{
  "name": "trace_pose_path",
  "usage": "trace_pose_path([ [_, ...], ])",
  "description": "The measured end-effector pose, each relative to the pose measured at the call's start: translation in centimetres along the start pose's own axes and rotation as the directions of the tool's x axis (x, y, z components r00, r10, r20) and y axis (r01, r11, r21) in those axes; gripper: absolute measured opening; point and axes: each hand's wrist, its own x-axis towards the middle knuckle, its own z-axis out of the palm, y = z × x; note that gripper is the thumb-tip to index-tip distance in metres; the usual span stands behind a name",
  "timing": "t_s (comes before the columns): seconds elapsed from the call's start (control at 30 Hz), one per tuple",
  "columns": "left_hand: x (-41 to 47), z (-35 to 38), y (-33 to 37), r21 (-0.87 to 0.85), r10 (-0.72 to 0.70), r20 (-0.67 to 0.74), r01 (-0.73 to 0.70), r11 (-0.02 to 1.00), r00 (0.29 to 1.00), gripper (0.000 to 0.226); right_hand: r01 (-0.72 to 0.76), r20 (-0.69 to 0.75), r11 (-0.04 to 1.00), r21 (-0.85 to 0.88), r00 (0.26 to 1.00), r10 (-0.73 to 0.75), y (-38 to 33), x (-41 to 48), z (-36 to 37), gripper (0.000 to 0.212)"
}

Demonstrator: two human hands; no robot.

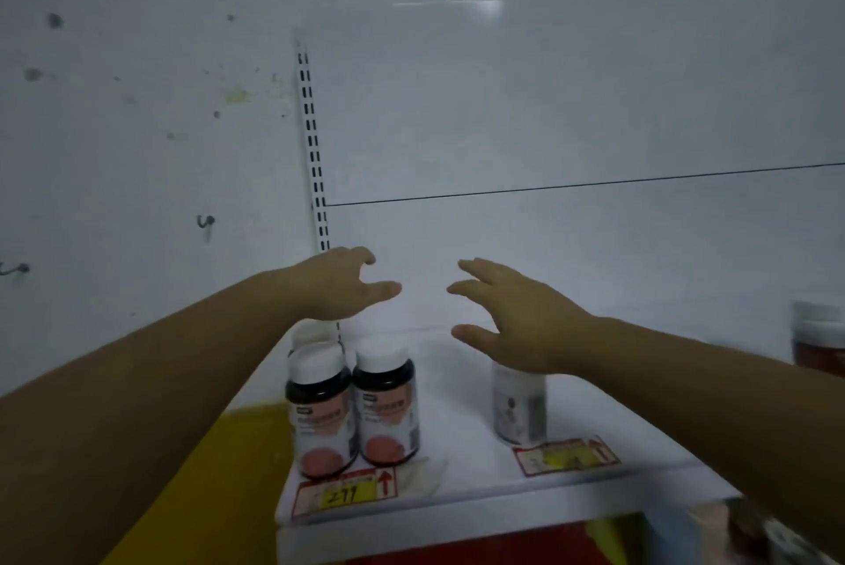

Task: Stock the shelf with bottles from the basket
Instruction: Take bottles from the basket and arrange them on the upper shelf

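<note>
Two dark bottles with white caps and pink labels (320, 413) (387, 404) stand side by side at the left front of the white shelf (457, 464). Behind them a third white cap (311, 333) shows. A white bottle (519, 409) stands to the right, partly hidden by my right hand. My left hand (340, 285) hovers above the dark bottles, fingers apart, holding nothing. My right hand (512, 317) hovers above the white bottle, fingers spread and empty. The basket is not in view.
Price tags (343, 493) (567, 455) lie on the shelf's front edge. Another bottle (818, 336) stands at the far right edge. A slotted upright rail (315, 162) runs up the white back panel. Yellow floor (247, 445) shows to the left below.
</note>
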Motion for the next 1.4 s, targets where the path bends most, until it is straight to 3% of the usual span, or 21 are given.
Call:
trace_pose_path([
  [0.07, -0.2, 0.2, 3.8, 0.078, 0.102, 0.003, -0.102, 0.992, 0.995, 0.082, -0.042, 0.097, 0.991, -0.130, 0.994, 0.055, 3.0, -2.0, -2.0, 0.064],
  [0.2, -1.2, 2.4, 13.9, 0.110, 0.212, 0.025, -0.213, 0.971, 0.977, 0.083, -0.163, 0.224, 0.966, -0.200, 0.952, 0.207, 8.3, -8.5, -6.2, 0.075],
  [0.4, -2.8, 7.0, 32.0, 0.043, 0.432, 0.000, -0.431, 0.901, 0.902, 0.079, -0.209, 0.194, 0.927, -0.312, 0.941, 0.278, 16.1, -24.5, -11.8, 0.078],
  [0.63, -2.4, 12.0, 49.9, -0.028, 0.570, 0.060, -0.569, 0.822, 0.819, 0.079, -0.432, 0.195, 0.831, -0.350, 0.835, 0.515, 25.6, -39.8, -18.2, 0.078],
  [0.8, -3.6, 17.9, 59.8, -0.231, 0.705, -0.092, -0.704, 0.672, 0.703, 0.070, -0.566, 0.096, 0.772, -0.288, 0.785, 0.612, 31.4, -46.8, -20.9, 0.055],
  [0.87, -4.4, 22.2, 62.3, -0.296, 0.758, -0.052, -0.735, 0.610, 0.650, 0.067, -0.582, 0.133, 0.742, -0.331, 0.750, 0.648, 33.7, -48.6, -20.8, 0.050],
  [0.97, -3.2, 27.9, 64.9, -0.349, 0.775, 0.088, -0.709, 0.613, 0.626, 0.066, -0.619, 0.187, 0.693, -0.370, 0.681, 0.708, 37.5, -50.8, -19.6, 0.046],
  [1.17, 2.5, 35.0, 67.9, -0.459, 0.710, 0.220, -0.571, 0.681, 0.670, 0.056, -0.643, 0.302, 0.623, -0.445, 0.547, 0.781, 45.6, -53.1, -16.1, 0.036],
  [1.27, 5.3, 38.6, 68.5, -0.489, 0.639, 0.241, -0.477, 0.730, 0.731, 0.044, -0.676, 0.299, 0.625, -0.391, 0.549, 0.781, 49.8, -53.8, -13.4, 0.035],
  [1.4, 7.5, 43.9, 68.4, -0.563, 0.547, 0.318, -0.310, 0.766, 0.774, 0.042, -0.687, 0.402, 0.669, -0.284, 0.547, 0.734, 54.8, -54.2, -8.9, 0.042],
])
